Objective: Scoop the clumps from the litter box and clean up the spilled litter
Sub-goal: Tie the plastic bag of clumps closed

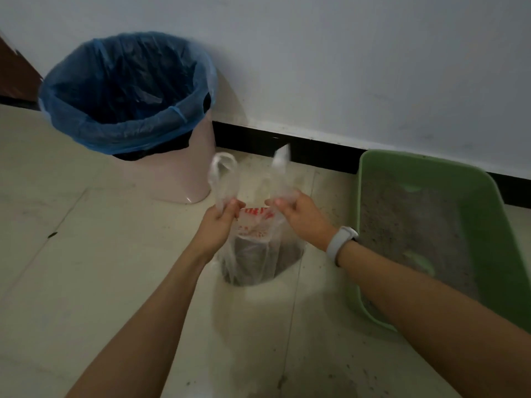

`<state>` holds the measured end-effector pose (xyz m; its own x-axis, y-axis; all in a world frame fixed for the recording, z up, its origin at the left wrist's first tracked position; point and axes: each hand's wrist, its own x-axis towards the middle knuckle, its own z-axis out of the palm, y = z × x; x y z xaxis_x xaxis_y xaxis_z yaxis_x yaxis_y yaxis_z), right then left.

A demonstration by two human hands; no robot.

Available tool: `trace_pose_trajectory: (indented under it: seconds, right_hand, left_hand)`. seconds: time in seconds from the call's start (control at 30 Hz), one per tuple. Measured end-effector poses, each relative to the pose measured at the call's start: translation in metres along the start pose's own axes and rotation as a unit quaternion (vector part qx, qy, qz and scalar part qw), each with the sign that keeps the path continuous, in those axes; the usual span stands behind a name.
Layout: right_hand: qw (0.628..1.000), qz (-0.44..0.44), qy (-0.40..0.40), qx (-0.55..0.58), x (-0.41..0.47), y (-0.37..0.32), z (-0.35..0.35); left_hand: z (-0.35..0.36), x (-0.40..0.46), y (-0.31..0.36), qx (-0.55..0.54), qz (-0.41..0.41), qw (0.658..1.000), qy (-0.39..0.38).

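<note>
Now we tie off plastic bag (pixel 253 254) of scooped litter: left hand (pixel 219 222) and right hand (pixel 301 215) each pinch one handle. Next, we judge: knot handles, drop into bin (pixel 184 179), mind grains spilling.

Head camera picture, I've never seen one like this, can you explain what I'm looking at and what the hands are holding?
The camera sits on a person's head, looking down at their own arms. The left hand and right hand each grip one handle of a clear plastic bag with dark contents, standing on the tiled floor. To the right is a green litter box holding grey litter. Behind, on the left, stands a pink bin with a blue liner. Litter specks dot the floor.
</note>
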<state>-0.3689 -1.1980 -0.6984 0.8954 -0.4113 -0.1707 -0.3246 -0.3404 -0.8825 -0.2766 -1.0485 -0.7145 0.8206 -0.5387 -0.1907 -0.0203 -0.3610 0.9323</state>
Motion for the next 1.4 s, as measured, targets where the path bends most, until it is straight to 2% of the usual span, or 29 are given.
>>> trace_pose_trajectory:
  seconds: [0.07, 0.1, 0.2, 0.3, 0.4, 0.43, 0.5, 0.53, 0.6, 0.67, 0.8, 0.83, 0.9, 0.93, 1.0, 1.07, 1.17, 1.23, 1.4]
  right_hand:
    - [0.987, 0.074, 0.079, 0.120, 0.002, 0.005, 0.002]
    - [0.979, 0.099, 0.100, 0.150, 0.002, 0.008, 0.005]
    - [0.964, 0.154, 0.104, 0.188, 0.001, 0.014, 0.022]
    - [0.951, 0.180, 0.111, 0.227, 0.000, 0.016, 0.030]
    - [0.927, 0.214, 0.070, 0.298, 0.002, 0.022, 0.025]
    - [0.917, 0.228, 0.055, 0.322, 0.002, 0.024, 0.023]
    - [0.920, 0.240, 0.041, 0.307, 0.002, 0.025, 0.022]
    - [0.933, 0.237, 0.043, 0.268, 0.001, 0.026, 0.022]
    - [0.948, 0.221, 0.064, 0.222, -0.002, 0.027, 0.026]
    - [0.937, 0.227, 0.089, 0.249, -0.003, 0.030, 0.028]
    - [0.876, 0.249, 0.107, 0.400, -0.001, 0.031, 0.018]
    - [0.860, 0.242, 0.111, 0.435, 0.000, 0.031, 0.014]
    - [0.854, 0.225, 0.108, 0.457, 0.002, 0.032, 0.010]
    - [0.870, 0.220, 0.093, 0.431, 0.001, 0.030, 0.011]
    - [0.912, 0.200, 0.048, 0.354, -0.001, 0.025, 0.016]
    - [0.943, 0.176, 0.001, 0.282, -0.005, 0.020, 0.020]
    - [0.954, 0.169, 0.011, 0.246, -0.005, 0.020, 0.019]
    - [0.948, 0.175, 0.004, 0.265, -0.002, 0.023, 0.019]
    - [0.890, 0.191, -0.058, 0.409, 0.001, 0.020, 0.017]
  left_hand:
    - [0.007, 0.000, -0.006, -0.085, -0.053, 0.991, 0.085]
    - [0.011, 0.000, -0.009, -0.094, -0.066, 0.986, 0.117]
    - [0.026, -0.003, -0.008, -0.149, -0.099, 0.975, 0.133]
    - [0.030, -0.010, -0.004, -0.291, -0.147, 0.943, 0.071]
    - [0.019, -0.017, -0.012, -0.475, -0.181, 0.860, -0.040]
    - [0.016, -0.018, -0.016, -0.503, -0.188, 0.842, -0.052]
    - [0.015, -0.018, -0.020, -0.510, -0.207, 0.834, -0.048]
    - [0.018, -0.017, -0.020, -0.494, -0.215, 0.841, -0.046]
    - [0.024, -0.017, -0.017, -0.430, -0.206, 0.879, -0.025]
    - [0.028, -0.016, -0.014, -0.420, -0.176, 0.890, 0.013]
    - [0.025, -0.008, -0.016, -0.529, -0.160, 0.829, 0.087]
    - [0.026, -0.007, -0.017, -0.507, -0.170, 0.838, 0.104]
    - [0.030, -0.007, -0.020, -0.383, -0.180, 0.896, 0.133]
    - [0.034, -0.007, -0.019, -0.303, -0.178, 0.926, 0.138]
    - [0.039, -0.007, -0.014, -0.177, -0.164, 0.960, 0.139]
    - [0.041, -0.008, -0.009, -0.111, -0.139, 0.975, 0.131]
    - [0.037, -0.013, -0.008, -0.055, -0.099, 0.992, 0.059]
    - [0.033, -0.017, -0.008, -0.028, -0.082, 0.996, 0.002]
    - [0.027, -0.020, -0.004, 0.049, -0.052, 0.994, -0.082]
